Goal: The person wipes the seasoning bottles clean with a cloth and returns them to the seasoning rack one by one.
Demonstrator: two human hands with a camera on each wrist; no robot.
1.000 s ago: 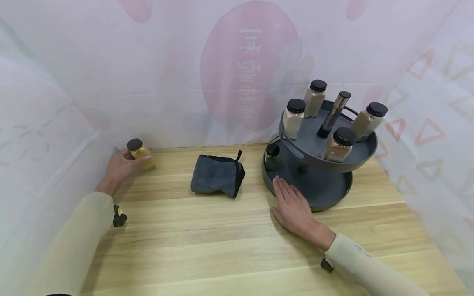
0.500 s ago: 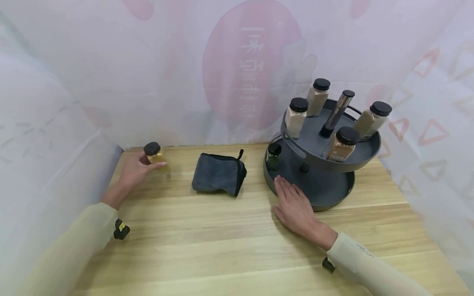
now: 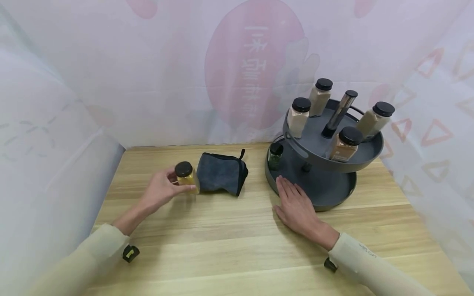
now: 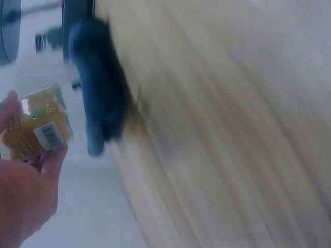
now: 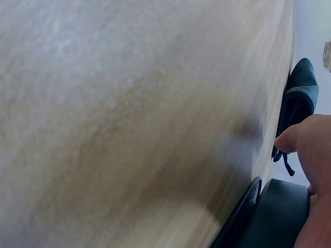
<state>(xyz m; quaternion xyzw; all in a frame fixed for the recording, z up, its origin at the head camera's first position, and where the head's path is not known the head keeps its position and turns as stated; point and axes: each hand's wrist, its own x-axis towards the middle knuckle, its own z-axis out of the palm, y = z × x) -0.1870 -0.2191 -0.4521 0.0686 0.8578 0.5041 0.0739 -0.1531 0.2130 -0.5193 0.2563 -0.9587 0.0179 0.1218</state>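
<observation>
Toward the left side of the wooden worktop [image 3: 222, 250], a left hand [image 3: 159, 192] pinched a small yellow jar [image 3: 190, 181] between its thumb and fingers, the thumb on the near side. The jar lay off the fingertips, to the right of the palm, with its long axis roughly upright and its black lid [image 3: 183, 168] uppermost; the wrist views suggested that it was clear of the worktop. Directly to its right, near the worktop's back edge, lay a folded grey-blue cloth [image 3: 221, 174] with black edging. From the head view the jar's outline met the cloth's left side, though the left wrist view showed a gap. Farther right, toward the back right corner, stood a dark two-tier stand. Its lower tray [image 3: 324, 191] held a green jar [image 3: 275, 159] at the left side. Against that tray's front left rim rested the right hand [image 3: 297, 209], fingers straight and side by side, thumb apart, pinching nothing. The upper tray [image 3: 314, 146] carried four black-lidded jars around a post [image 3: 338, 115]: a pale one [image 3: 297, 123] at left, a beige one [image 3: 319, 101] behind, an orange-brown one [image 3: 343, 151] in front, a tan one [image 3: 373, 122] at right. The stand therefore lay rightward from the yellow jar, beyond the cloth, with the right hand much nearer to it.
</observation>
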